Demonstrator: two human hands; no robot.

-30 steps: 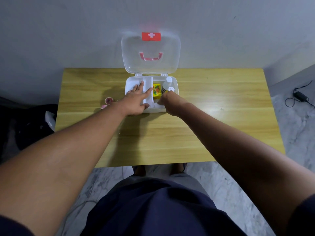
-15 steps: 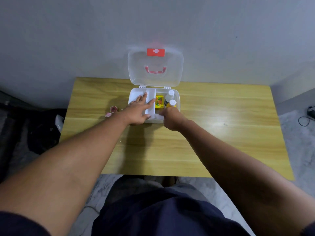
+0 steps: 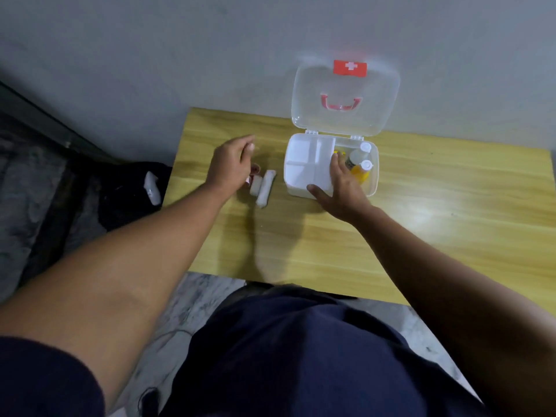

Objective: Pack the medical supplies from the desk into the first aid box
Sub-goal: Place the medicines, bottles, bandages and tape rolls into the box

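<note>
The clear first aid box [image 3: 303,188] stands open on the wooden desk [image 3: 421,224], its lid [image 3: 346,97] upright against the wall. A white divided tray fills its left half. Two small white-capped bottles [image 3: 362,164] and something yellow sit in its right half. My right hand [image 3: 338,185] rests on the box's front, fingers spread over the tray's edge. My left hand [image 3: 231,164] hovers open left of the box, over two white bandage rolls [image 3: 262,188] and a small reddish item [image 3: 255,169] that it partly hides.
A grey wall runs right behind the desk. A black bag with a white object [image 3: 152,188] lies on the floor past the desk's left edge. My dark-clothed lap [image 3: 285,356] is below the desk's near edge.
My left hand has come off the box's tray and moved left over the bandage rolls. My right hand shifted onto the box's front and tray. The camera swung left.
</note>
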